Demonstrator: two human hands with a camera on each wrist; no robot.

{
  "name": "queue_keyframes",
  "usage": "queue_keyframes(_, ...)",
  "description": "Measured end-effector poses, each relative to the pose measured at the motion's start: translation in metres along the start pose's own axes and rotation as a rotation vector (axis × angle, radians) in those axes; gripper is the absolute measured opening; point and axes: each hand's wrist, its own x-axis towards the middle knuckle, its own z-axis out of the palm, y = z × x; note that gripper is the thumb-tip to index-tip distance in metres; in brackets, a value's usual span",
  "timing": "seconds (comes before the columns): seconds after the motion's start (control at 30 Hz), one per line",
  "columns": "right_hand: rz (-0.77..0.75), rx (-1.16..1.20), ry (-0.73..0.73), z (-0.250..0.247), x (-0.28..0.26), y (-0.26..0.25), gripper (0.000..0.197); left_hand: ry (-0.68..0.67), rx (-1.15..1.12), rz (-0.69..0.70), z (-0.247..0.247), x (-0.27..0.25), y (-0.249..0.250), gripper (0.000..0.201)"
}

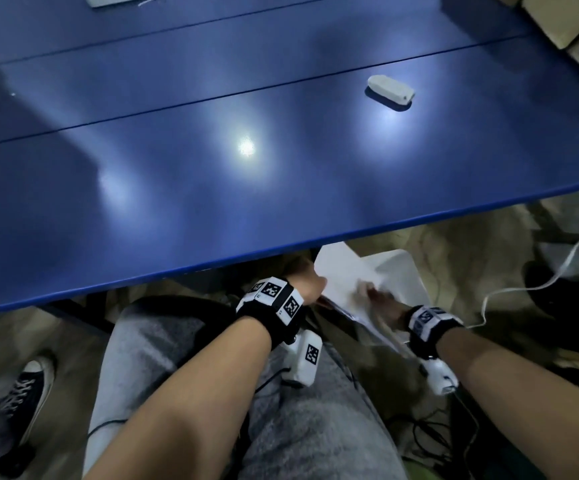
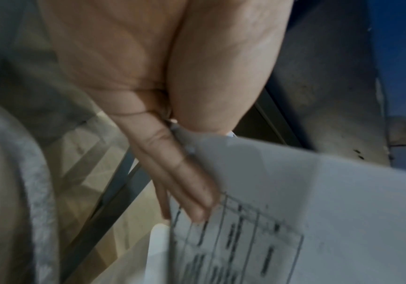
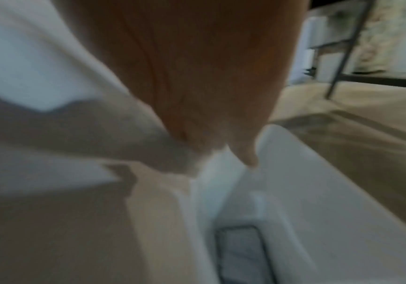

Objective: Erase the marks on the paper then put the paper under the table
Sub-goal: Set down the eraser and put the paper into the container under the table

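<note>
The white paper (image 1: 345, 273) hangs just below the front edge of the blue table (image 1: 212, 188), between my two hands. My left hand (image 1: 307, 284) pinches its left edge, with the thumb on top and straight fingers (image 2: 184, 182) underneath. In the left wrist view the paper (image 2: 330, 192) shows a printed grid with dark text on its underside. My right hand (image 1: 374, 294) grips the paper's near right part; the right wrist view is blurred, with the paper (image 3: 26, 57) beside my fingertips (image 3: 248, 157). A white eraser (image 1: 390, 90) lies on the tabletop at the far right.
A white plastic object (image 1: 407, 268) sits on the floor under the paper. My grey-trousered legs (image 1: 298, 427) are below my arms, and a dark shoe (image 1: 28, 386) is at the left. A white cable (image 1: 523, 289) runs at the right. Cardboard boxes (image 1: 565, 22) stand at the far right.
</note>
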Motion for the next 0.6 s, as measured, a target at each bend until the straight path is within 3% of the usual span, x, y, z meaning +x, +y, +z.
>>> queue_keyframes(0.07, 0.233, 0.081, 0.124, -0.013, 0.017, 0.025, 0.127, 0.027, 0.026, 0.001, -0.003, 0.000, 0.000, 0.034)
queue_keyframes(0.1, 0.278, 0.101, 0.202, -0.020, 0.015, 0.027, 0.124, 0.040, 0.021, 0.015, -0.003, 0.000, 0.001, 0.028)
queue_keyframes(0.13, 0.253, 0.165, 0.308, -0.030, -0.001, 0.013, 0.102, 0.040, 0.007, 0.020, -0.003, 0.002, 0.001, 0.020)
queue_keyframes(0.17, 0.089, 0.142, 0.387, -0.034, -0.022, -0.005, 0.076, 0.040, -0.008, 0.020, -0.001, 0.003, 0.001, 0.014)
queue_keyframes(0.2, -0.124, 0.181, 0.357, -0.034, -0.044, -0.024, 0.062, 0.045, -0.025, 0.013, 0.001, 0.004, 0.002, 0.013)
queue_keyframes(0.3, -0.604, 0.312, 0.041, -0.006, -0.103, -0.057, 0.068, 0.087, -0.076, 0.003, 0.000, 0.003, 0.005, 0.023)
queue_keyframes(0.37, -0.659, 0.187, -0.027, 0.020, -0.105, -0.044, 0.070, 0.085, -0.052, -0.003, -0.002, 0.001, 0.002, 0.033)
queue_keyframes(0.43, -0.521, 0.163, 0.013, 0.026, -0.092, -0.024, 0.081, 0.059, 0.010, -0.017, -0.006, 0.000, -0.006, 0.045)
queue_keyframes(0.47, -0.380, 0.267, -0.001, 0.025, -0.081, -0.014, 0.082, 0.038, 0.021, -0.027, -0.007, 0.000, -0.011, 0.048)
queue_keyframes(0.53, -0.002, 0.322, 0.046, 0.007, -0.070, 0.002, 0.067, 0.033, 0.009, -0.009, -0.012, -0.003, -0.017, 0.046)
queue_keyframes(0.57, 0.103, 0.299, 0.035, -0.009, -0.065, 0.005, 0.066, 0.041, -0.006, 0.003, -0.014, -0.005, -0.020, 0.046)
queue_keyframes(0.6, 0.220, 0.459, 0.106, -0.023, -0.062, 0.004, 0.069, 0.051, -0.032, 0.002, -0.018, -0.008, -0.024, 0.048)
